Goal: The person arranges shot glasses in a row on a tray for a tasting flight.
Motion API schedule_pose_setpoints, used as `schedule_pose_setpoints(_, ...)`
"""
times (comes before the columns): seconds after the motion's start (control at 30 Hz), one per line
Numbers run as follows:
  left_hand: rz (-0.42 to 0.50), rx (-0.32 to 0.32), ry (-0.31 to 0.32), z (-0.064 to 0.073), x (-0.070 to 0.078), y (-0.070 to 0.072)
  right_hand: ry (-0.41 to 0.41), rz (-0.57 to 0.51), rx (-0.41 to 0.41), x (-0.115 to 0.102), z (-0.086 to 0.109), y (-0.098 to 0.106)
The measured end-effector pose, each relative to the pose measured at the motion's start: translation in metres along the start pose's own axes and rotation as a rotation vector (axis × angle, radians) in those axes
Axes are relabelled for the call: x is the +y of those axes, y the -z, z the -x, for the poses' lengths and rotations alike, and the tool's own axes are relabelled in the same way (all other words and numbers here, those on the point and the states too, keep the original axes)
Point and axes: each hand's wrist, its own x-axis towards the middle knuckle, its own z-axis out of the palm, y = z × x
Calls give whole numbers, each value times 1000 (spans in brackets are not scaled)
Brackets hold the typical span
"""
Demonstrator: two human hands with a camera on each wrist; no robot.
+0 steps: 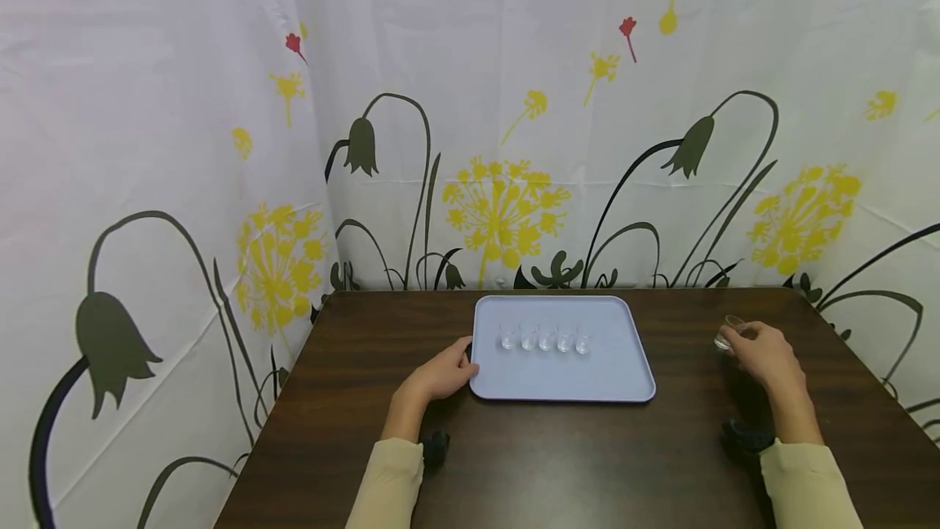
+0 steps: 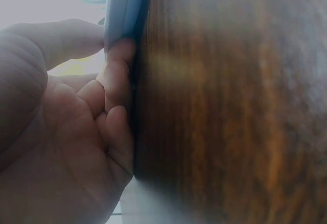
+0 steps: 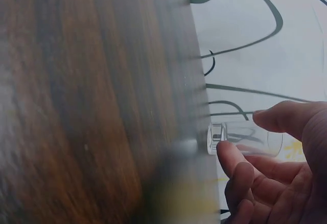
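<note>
My left hand (image 1: 445, 370) is at the left edge of a pale blue tray (image 1: 561, 382). In the left wrist view the thumb lies against the rim of the tray (image 2: 121, 9), and curled fingers (image 2: 117, 78) reach around its underside. A row of several small clear shot glasses (image 1: 546, 339) stands upright on the tray. Off to the right, my right hand (image 1: 764, 356) holds another clear shot glass (image 3: 250, 138) between thumb and fingers. That glass is upright with its thick base close over the table.
The dark wood-grain table (image 1: 573, 464) runs back to a white curtain (image 1: 470, 47) printed with flowers. Bare wood lies between the tray and the right hand. Each wrist wears a black device, such as the right wrist camera (image 1: 745, 436).
</note>
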Motion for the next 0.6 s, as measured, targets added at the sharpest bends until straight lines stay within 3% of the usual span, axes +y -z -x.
schedule_pose_setpoints(0.2, -19, 9, -5, -1, 6, 2, 9, 19, -4, -10, 1, -3)
schedule_pose_setpoints(0.6, -19, 12, -6, 1, 3, 1, 33, 107, -5, -29, 12, -23)
